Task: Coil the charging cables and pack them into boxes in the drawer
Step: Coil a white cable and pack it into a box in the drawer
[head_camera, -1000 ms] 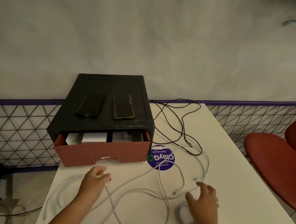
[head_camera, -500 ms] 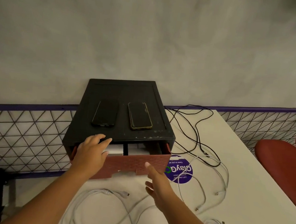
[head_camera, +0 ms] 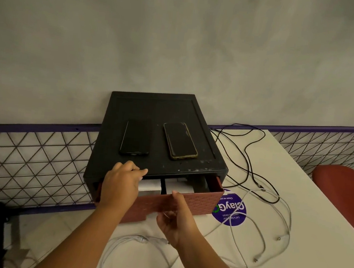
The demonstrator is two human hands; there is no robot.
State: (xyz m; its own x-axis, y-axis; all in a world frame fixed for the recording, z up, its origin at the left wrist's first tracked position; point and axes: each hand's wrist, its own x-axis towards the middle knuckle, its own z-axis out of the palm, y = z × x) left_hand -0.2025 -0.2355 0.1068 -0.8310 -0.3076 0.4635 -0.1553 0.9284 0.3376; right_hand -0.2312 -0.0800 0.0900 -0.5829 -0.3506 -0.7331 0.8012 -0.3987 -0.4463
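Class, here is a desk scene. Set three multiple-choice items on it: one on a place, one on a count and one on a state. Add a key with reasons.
1. Where do the dark smartphones lie?
A inside the drawer
B on a chair
C on top of the black drawer cabinet

2. How many smartphones are there?
A one
B two
C three

3. What state is the brick-red drawer in?
A partly open
B fully shut
C lifted out

Key:
1 C, they rest flat on the cabinet's top.
2 B, two lie side by side.
3 A, white boxes show behind the drawer's front. The right hand grips that front, and the left hand holds the cabinet's front edge.
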